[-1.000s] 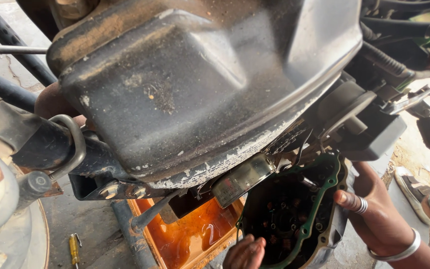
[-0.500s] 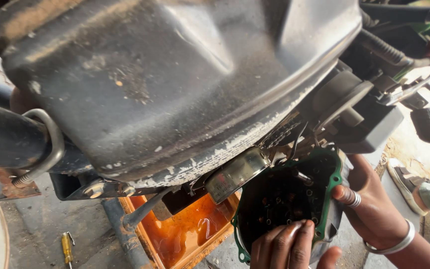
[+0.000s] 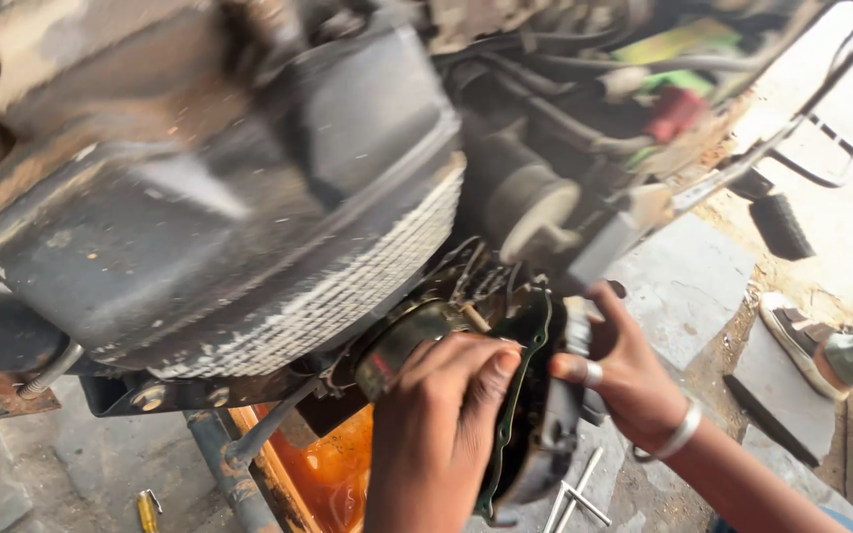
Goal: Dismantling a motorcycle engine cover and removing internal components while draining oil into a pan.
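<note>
- Grey paving is seen beneath a dirty engine filling the upper left.
- Below the engine, right of centre, a dark cover with a green gasket is held on edge.
- The left hand is curled over its near rim, fingers closed on it.
- The right hand is clamped on its far side.
- An orange tray is seen underneath.

Two bare hands, left hand and right hand, one green-gasketed black engine cover between them, one orange drain tray below.
</note>
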